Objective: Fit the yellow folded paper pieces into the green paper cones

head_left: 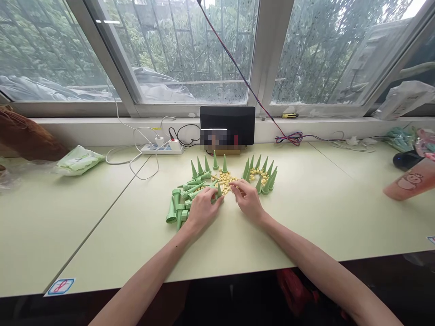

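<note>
My left hand (205, 207) is closed around a small green plastic cone (219, 189), which stands point up between thumb and fingers. My right hand (248, 199) has its thumb and fingertips pinched together over the near edge of a pile of small yellow pieces (224, 177); whatever it pinches is too small to make out. Against the left hand's outer side lies a heap of green plastic spikes (179, 209) with wide collars. Beyond the pile, several green cones (215, 161) stand upright. More upright cones (273, 179) form a ring around other yellow pieces, right of the right hand.
A black screen (227, 122) stands at the back by the window. Left of it lie a power strip (163, 148) with white cables and a tissue pack (79, 160). A bundled cord (289, 138) and a pink cup (409, 179) are on the right.
</note>
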A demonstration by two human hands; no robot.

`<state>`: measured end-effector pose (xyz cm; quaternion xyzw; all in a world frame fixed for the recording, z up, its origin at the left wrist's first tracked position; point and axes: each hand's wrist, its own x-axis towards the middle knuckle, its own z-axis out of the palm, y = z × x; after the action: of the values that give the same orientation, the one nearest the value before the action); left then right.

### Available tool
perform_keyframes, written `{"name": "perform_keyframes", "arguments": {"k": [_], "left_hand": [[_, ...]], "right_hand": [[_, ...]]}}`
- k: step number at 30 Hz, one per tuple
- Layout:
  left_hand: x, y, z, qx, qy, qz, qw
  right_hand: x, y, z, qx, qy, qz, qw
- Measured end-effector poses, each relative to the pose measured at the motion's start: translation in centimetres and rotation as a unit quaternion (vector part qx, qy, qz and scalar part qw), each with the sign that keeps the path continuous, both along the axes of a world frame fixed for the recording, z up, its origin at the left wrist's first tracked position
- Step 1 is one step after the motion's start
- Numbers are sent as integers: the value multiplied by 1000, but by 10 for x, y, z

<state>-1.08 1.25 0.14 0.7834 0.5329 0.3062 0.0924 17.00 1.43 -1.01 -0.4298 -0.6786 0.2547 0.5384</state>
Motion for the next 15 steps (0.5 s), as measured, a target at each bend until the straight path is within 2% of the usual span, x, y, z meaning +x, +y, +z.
{"name": "perform_keyframes", "arguments": {"k": [15], "left_hand": [[4,-2,1,14,-36,-41,998]], "right_hand": [[-1,-1,3,-36,3,8,999]]}}
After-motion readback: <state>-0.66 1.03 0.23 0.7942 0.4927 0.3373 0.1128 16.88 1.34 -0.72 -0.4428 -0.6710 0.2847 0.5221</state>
